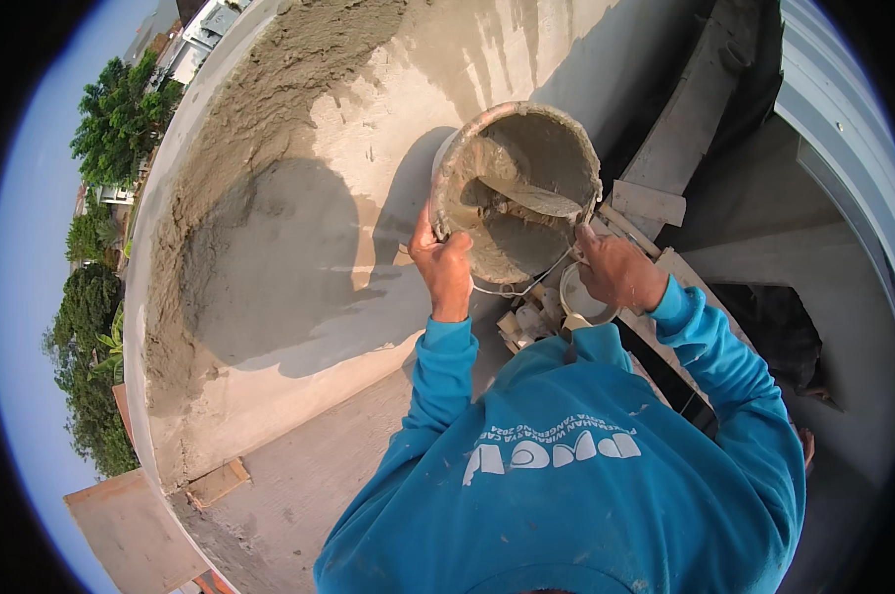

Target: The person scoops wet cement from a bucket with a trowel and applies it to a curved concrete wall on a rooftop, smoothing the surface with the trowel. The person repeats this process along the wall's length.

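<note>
Left to right: trees (116,119) beyond the curved wall; wall (398,337) carries rough grey-brown mortar (254,148), with smooth shadowed surface beside it. Left hand (443,262) next: grip clamped on the bucket (570,137) at its lower-left rim, thumb up, fingers round the outside. Bucket sits between the hands, out ahead of the chest, caked with mortar, trowel (532,197) lying in it. Wire handle (504,293) sags below the rim. Right hand (620,272): grip closed on the bucket's lower-right edge; rim or wire end, can't tell. Pale pail (578,297) just beside that hand, planks (665,203) past it. Risks, my read: wet rim could slip from the left thumb; if only the wire's held on the right, bucket could swing; more tip could slide trowel or mortar over the rim. Pointing: bucket mouth faces the camera, long axis running away from viewer, foreshortened, exact tilt unclear. Trowel blade's long axis lies crosswise, right end slightly lower; its handle's hard to make out.
</note>
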Demonstrator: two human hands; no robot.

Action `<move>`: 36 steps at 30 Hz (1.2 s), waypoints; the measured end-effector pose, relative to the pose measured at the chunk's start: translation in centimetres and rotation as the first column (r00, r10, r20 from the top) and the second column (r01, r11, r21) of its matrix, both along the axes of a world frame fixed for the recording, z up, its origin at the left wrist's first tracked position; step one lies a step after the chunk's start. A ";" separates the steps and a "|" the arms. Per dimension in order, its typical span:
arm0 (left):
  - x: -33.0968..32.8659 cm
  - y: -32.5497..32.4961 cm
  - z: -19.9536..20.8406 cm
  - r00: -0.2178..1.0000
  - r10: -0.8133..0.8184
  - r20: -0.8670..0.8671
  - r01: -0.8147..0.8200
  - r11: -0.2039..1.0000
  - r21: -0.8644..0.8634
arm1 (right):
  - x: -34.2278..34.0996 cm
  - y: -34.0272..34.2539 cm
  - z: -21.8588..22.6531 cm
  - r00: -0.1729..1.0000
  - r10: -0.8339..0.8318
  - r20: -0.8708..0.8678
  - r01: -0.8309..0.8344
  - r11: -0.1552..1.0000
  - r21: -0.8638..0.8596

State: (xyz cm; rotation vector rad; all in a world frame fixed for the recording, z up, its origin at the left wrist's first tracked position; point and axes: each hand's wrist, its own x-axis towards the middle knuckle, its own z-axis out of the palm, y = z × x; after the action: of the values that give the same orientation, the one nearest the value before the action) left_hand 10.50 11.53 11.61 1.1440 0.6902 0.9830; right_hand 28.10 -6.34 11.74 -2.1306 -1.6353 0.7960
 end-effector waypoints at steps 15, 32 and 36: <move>2.6 -2.4 0.2 0.979 -0.060 -0.193 0.079 0.993 0.089 | 0.3 -0.2 2.2 0.969 -0.235 -0.080 0.226 0.967 -0.115; 5.5 -2.5 0.1 0.955 -0.152 -0.255 0.275 0.776 0.568 | -1.2 -2.1 -2.2 0.924 -0.370 -0.099 0.334 0.904 -0.269; 4.9 -1.1 -1.3 0.980 -0.143 -0.136 0.177 0.943 0.283 | 0.0 -3.7 -2.3 0.917 -0.189 -0.351 0.175 0.982 -0.072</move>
State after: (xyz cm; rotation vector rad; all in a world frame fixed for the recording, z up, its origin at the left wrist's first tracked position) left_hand 15.42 10.45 10.31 1.5037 0.5413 0.9050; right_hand 28.09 -10.04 9.45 -1.9827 -1.2256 1.0861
